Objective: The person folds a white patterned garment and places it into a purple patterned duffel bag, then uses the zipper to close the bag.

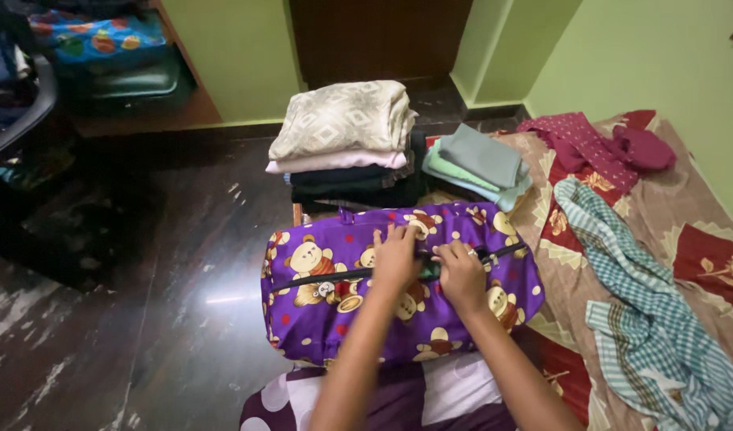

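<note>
A purple bag [318, 315] printed with teddy bears lies at the bed's edge, its black zipper [318, 278] running across the top. My left hand [396, 257] presses flat on the bag at the zipper line. Just to its right, my right hand [460, 274] pinches at the zipper, fingers curled; the pull itself is hidden under them. A bit of green cloth shows in the gap between the hands.
Behind the bag stands a stack of folded clothes [346, 140] and a smaller green-grey folded pile [480, 164]. A checked teal cloth [646, 307] and a maroon garment [594, 148] lie on the patterned bedsheet [701, 231]. Dark floor [143, 271] at left.
</note>
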